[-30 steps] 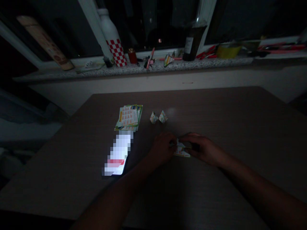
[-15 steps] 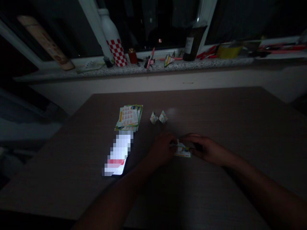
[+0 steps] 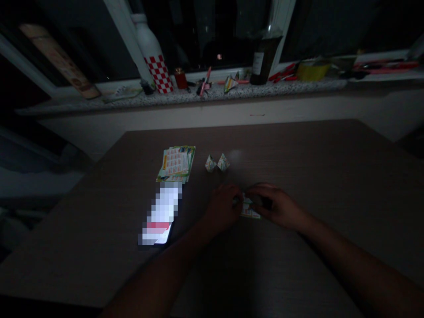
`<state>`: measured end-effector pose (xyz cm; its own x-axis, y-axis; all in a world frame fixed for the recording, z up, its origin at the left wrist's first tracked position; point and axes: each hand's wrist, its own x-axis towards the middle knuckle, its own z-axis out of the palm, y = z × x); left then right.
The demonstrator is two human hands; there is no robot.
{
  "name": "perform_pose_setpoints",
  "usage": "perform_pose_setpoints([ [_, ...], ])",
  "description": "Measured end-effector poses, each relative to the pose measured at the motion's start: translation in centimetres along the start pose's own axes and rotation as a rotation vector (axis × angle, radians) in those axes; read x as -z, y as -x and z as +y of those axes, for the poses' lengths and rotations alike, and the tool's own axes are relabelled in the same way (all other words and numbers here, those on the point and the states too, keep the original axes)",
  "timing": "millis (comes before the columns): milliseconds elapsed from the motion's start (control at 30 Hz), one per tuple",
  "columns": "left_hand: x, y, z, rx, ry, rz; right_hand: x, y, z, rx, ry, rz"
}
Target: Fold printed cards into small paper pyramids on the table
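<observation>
A small printed paper sheet (image 3: 251, 214) lies on the table between my two hands, its upper part partly folded and hidden under the fingers. My left hand (image 3: 223, 205) is closed at its left edge, thumb and fingertips pinching it. From the other side, my right hand (image 3: 276, 205) has its thumb and fingers on the sheet, closed over its upper part. Just beyond the hands stand two small folded paper shapes, a left one (image 3: 210, 164) and a right one (image 3: 223, 163), with pointed tops. Dim light blurs the finger details.
A fanned stack of printed sheets (image 3: 177, 163) lies at the left, with a lit phone (image 3: 162, 216) just below it. Behind the table (image 3: 298, 145), the stone windowsill (image 3: 185, 98) bears a red-checked white bottle (image 3: 159, 73), a dark bottle (image 3: 260, 62) and a yellow tape roll (image 3: 313, 71).
My right hand has come a little left, and its thumb now reaches further over the paper, nearer my left hand. The whole view has shifted slightly.
</observation>
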<state>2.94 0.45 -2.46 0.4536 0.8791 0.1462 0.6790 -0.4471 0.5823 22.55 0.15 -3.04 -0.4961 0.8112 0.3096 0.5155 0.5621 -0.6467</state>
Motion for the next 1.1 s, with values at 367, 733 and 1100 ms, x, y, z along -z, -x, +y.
perform_pose_setpoints([
  [367,0.1,-0.1,0.0,-0.004,-0.002,-0.006,-1.5,-0.4,-0.8,-0.074,0.101,0.094],
  [733,0.1,-0.1,0.0,0.006,0.001,-0.004,-1.8,-0.4,-0.9,-0.127,0.126,0.084],
  [1100,0.2,0.0,-0.2,-0.007,0.017,-0.005,-0.2,-0.1,-0.6,-0.117,-0.024,-0.005],
])
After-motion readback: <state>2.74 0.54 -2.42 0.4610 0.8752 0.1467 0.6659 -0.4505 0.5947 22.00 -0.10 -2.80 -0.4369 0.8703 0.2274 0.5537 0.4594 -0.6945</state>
